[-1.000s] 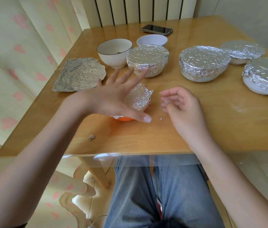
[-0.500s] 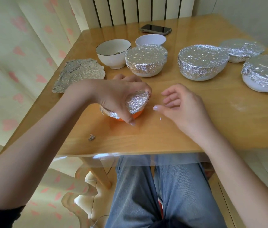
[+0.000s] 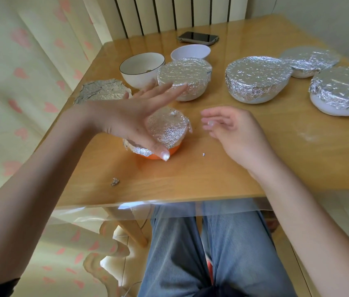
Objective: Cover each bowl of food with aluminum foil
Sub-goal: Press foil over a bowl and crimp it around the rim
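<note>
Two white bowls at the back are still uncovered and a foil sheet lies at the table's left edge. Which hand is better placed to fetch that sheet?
Left. The left hand is open beside the orange bowl, nearest the loose foil sheet. The right hand sits farther right and would have to cross over.

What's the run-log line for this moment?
left hand: open, over orange bowl | foil: on | right hand: idle

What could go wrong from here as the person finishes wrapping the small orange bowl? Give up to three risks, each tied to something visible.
1. The foil on the orange bowl flares loose at its left rim, so it may lift off.
2. The left hand spreads open beside the light bowl and could tip it.
3. Two white bowls, one black-rimmed and one plain, are uncovered, and only one spare foil sheet is visible.
</note>
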Demonstrator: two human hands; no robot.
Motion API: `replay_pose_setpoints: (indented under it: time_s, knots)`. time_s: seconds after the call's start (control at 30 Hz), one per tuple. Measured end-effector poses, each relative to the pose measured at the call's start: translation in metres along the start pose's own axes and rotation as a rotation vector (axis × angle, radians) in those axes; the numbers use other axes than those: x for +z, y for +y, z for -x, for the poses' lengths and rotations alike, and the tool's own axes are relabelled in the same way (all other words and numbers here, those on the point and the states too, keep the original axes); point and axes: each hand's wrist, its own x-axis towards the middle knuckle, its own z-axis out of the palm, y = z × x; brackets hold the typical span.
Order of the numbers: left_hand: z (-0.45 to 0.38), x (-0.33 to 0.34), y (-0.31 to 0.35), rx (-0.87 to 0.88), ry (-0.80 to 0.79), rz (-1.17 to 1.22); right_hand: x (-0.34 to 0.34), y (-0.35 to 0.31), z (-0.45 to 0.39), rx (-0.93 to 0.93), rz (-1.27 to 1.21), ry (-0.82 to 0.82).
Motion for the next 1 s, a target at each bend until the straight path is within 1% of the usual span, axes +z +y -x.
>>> replay_pose_setpoints:
  time_s: [0.07, 0.17, 0.23, 0.3, 0.37, 0.47, 0.87, 0.93, 1.0]
  knots:
    - [0.000, 0.003, -0.001, -0.025, 0.016, 0.005, 0.011, -0.001, 0.001, -0.003, -0.013, 0.007]
    - [-0.006, 0.013, 0.002, -0.079, 0.001, -0.042, 0.030, -0.004, 0.003, -0.018, 0.025, -0.060]
    - [-0.009, 0.017, 0.002, -0.100, -0.005, -0.027, 0.035, -0.005, 0.006, -0.012, -0.029, -0.104]
    - [-0.010, 0.016, -0.001, -0.074, 0.006, -0.005, 0.033, -0.005, 0.010, -0.005, -0.136, -0.129]
    - [-0.010, 0.013, -0.004, -0.033, -0.024, 0.011, 0.028, -0.004, 0.009, 0.020, -0.215, -0.142]
    - [-0.010, 0.009, -0.007, 0.006, -0.089, 0.040, 0.027, -0.001, 0.008, 0.022, -0.207, -0.158]
    - [0.001, 0.016, -0.018, 0.105, -0.028, 0.265, 0.039, -0.016, 0.022, -0.135, -0.095, -0.024]
    - [0.000, 0.017, -0.020, 0.116, -0.025, 0.285, 0.040, -0.016, 0.023, -0.123, -0.092, -0.019]
    - [0.001, 0.017, -0.021, 0.114, -0.024, 0.300, 0.036, -0.017, 0.023, -0.036, -0.185, -0.083]
